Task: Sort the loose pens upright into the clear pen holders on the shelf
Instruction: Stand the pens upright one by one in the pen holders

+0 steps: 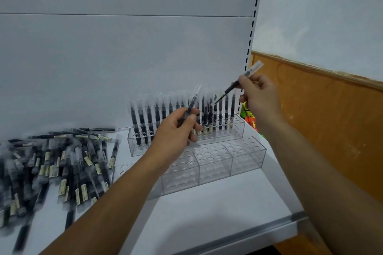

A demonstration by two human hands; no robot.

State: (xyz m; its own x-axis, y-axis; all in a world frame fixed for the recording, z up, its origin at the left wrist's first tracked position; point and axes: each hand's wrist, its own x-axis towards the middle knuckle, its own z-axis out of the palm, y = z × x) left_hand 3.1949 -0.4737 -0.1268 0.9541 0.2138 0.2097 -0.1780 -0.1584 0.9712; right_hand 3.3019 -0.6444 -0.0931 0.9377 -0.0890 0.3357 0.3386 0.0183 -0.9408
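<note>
A heap of loose black pens (53, 163) with clear caps lies on the left of the white shelf (217, 209). The rear clear holder (238, 130) stands against the back panel with a row of pens upright in it. In front of it the second clear holder (246, 157) shows only open holes. My left hand (176, 130) grips one pen (193, 99), tilted, just in front of the rear holder. My right hand (259, 97) pinches another pen (230, 88) slanted above the rear holder's right part, its tip pointing down-left toward the standing pens.
The shelf's slotted upright (251, 33) rises at the right of the back panel. Beyond it are an orange-brown wall panel (331, 114) and a bright orange and green object (249, 120). The metal front edge (259, 232) of the shelf runs bottom right.
</note>
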